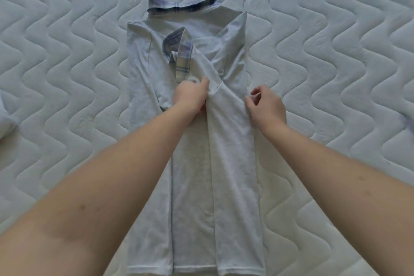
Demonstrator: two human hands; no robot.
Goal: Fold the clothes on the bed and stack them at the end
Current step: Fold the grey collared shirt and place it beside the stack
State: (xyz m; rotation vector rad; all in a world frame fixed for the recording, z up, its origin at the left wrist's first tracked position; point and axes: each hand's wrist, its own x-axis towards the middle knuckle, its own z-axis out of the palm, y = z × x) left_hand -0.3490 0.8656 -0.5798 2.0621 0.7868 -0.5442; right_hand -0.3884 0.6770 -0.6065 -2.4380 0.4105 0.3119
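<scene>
A pale grey-blue polo shirt (192,186) lies lengthwise on the mattress, collar at the far end, hem toward me. Its checked collar band (183,4) shows at the top, and a checked-trimmed sleeve (182,56) is folded in over the middle. The right side of the shirt is folded in over the centre. My left hand (190,98) grips bunched fabric at the shirt's middle, just below the sleeve cuff. My right hand (266,105) pinches the outer edge of the folded right panel between thumb and fingers.
The white quilted mattress (324,40) with wavy stitching surrounds the shirt on all sides. A bit of pale cloth (5,119) shows at the left edge of the view.
</scene>
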